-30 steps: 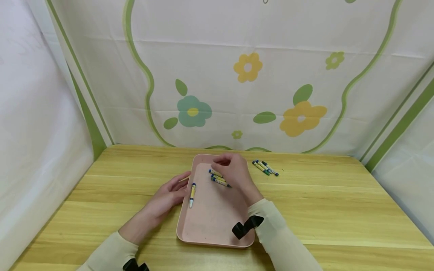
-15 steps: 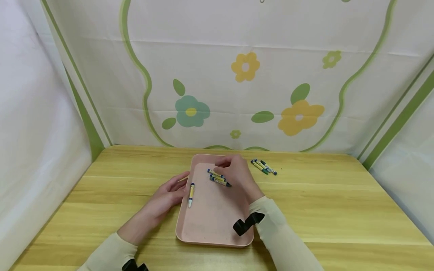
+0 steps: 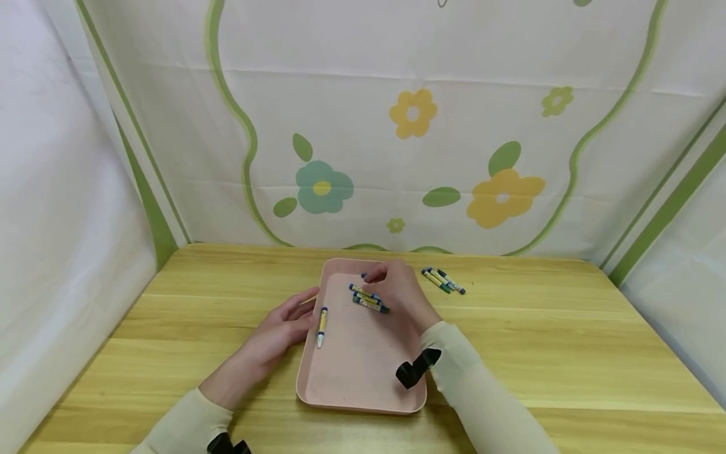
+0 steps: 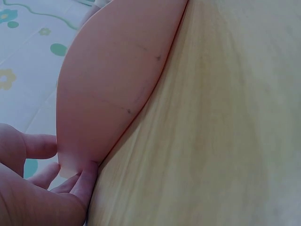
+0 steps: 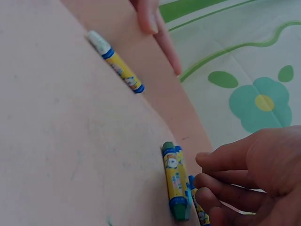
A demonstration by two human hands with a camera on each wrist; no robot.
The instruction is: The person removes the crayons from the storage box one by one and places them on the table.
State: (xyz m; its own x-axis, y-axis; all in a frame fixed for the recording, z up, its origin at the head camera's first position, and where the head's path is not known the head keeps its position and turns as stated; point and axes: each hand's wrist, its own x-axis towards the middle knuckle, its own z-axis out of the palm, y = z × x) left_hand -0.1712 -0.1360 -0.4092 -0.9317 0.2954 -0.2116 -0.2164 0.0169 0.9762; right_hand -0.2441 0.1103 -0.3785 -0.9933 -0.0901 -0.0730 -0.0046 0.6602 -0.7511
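Note:
A pink tray [image 3: 357, 378] lies on the table. My left hand [image 3: 286, 321] rests against its left side, the fingers [image 4: 84, 183] touching the outer wall. Inside, a white crayon [image 3: 322, 328] lies along the left wall. Toward the far end, a dark green crayon [image 3: 371, 305] lies beside other yellow-wrapped crayons [image 3: 358, 289]. Over them is my right hand [image 3: 399, 293], fingers curled and bunched low at a crayon whose blue end [image 3: 363, 275] shows by the fingertips. The rest of that crayon is hidden behind the hand.
Several more crayons [image 3: 442, 280] lie together on the wooden table [image 3: 539, 340], right of the tray's far end. A flower-printed white curtain [image 3: 351, 126] hangs behind the table, with white cloth on both sides.
My right hand has shifted slightly right and down, and a blue crayon end now shows left of its fingertips. The left hand and tray stay in place.

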